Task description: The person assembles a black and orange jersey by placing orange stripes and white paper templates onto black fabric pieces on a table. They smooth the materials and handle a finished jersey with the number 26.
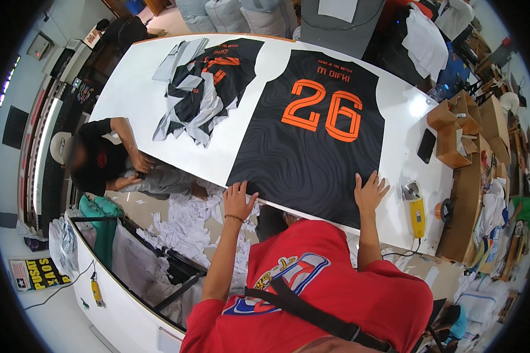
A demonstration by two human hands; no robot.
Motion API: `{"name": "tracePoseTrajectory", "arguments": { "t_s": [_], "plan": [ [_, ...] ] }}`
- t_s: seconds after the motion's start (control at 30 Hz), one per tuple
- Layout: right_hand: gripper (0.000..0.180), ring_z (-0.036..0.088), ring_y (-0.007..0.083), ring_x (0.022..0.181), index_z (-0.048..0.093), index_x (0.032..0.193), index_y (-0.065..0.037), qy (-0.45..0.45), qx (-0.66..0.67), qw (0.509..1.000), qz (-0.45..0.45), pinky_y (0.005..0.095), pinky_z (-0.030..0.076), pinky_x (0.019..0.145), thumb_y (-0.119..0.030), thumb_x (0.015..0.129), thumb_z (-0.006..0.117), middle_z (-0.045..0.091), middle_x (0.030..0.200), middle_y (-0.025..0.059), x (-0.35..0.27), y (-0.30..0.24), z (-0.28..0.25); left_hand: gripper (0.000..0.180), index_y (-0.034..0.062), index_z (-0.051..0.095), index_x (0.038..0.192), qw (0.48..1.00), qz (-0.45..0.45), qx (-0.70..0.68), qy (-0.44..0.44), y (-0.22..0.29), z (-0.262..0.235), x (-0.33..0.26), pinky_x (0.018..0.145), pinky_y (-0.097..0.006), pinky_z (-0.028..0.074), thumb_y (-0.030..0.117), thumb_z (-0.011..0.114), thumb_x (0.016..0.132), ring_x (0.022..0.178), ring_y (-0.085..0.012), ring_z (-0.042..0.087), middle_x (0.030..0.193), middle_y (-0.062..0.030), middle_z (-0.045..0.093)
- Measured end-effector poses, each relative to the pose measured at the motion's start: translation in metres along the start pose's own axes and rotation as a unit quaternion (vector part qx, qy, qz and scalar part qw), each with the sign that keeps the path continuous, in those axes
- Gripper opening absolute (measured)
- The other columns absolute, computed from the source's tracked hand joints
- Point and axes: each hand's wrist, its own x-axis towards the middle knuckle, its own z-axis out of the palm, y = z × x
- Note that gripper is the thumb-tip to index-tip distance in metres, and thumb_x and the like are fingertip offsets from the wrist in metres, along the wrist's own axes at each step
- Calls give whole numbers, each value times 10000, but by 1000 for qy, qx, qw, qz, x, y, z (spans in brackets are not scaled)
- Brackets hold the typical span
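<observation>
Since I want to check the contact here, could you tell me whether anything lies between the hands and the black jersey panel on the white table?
Nothing visible does. The left hand and the right hand both rest flat, fingers spread, directly on the near edge of the black jersey panel. The yellow cutting tool lies off to the right, clear of it.

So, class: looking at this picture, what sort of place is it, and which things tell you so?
Probably a garment workshop making sports jerseys. A black jersey panel lies flat on a long white table, more cut pieces are piled beyond, and a yellow handheld cutter sits nearby.
</observation>
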Motion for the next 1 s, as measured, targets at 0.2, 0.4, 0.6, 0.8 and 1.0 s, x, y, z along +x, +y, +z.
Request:
{"name": "tracePoseTrajectory", "arguments": {
  "t_s": [0.2, 0.4, 0.6, 0.8, 1.0],
  "plan": [
    [753, 332, 453, 1402, 429, 1455, -19, 97, 120, 987, -57, 590, 245, 1148, -582, 960, 497, 374, 1515, 256, 86, -37, 10, 518, 85, 584, 1287, 998, -37, -42, 14, 8, 2, -14, 1011, -488, 374, 396, 682, 884, 1205, -343, 495, 1298, -156, 529],
    [769, 335, 443, 1411, 366, 1504, -71, 167, 145, 968, -121, 568, 280, 1142, -598, 960, 496, 344, 1537, 245, 172, -98, 29, 471, 96, 619, 1254, 994, -93, -59, 17, 0, -6, -21, 1035, -500, 359, 369, 691, 877, 1232, -339, 486, 1309, -131, 541],
    [750, 269, 422, 1450, 328, 1524, -83, 134, 71, 983, -99, 578, 245, 1158, -584, 982, 462, 287, 1568, 230, 173, -117, 43, 346, 46, 673, 1108, 966, -193, -145, 93, -30, -15, 5, 870, -435, 486, 287, 728, 865, 979, -318, 629, 1030, -142, 673],
    [486, 461, 391, 1284, 559, 1315, -22, 161, 244, 939, -180, 499, 380, 1070, -335, 953, 646, 512, 1357, 213, 111, -113, 13, 250, 27, 677, 1015, 939, -203, -191, 201, -92, -27, 100, 748, -396, 517, 211, 722, 851, 815, -283, 650, 906, -138, 678],
    [209, 604, 350, 1023, 664, 1041, -1, 113, 330, 912, -216, 435, 480, 903, -158, 906, 693, 642, 1050, 166, 66, -132, -9, 297, 68, 653, 1086, 946, -158, -113, 261, -178, -44, 235, 817, -432, 510, 199, 704, 824, 949, -345, 616, 994, -140, 646]
  ]
}}
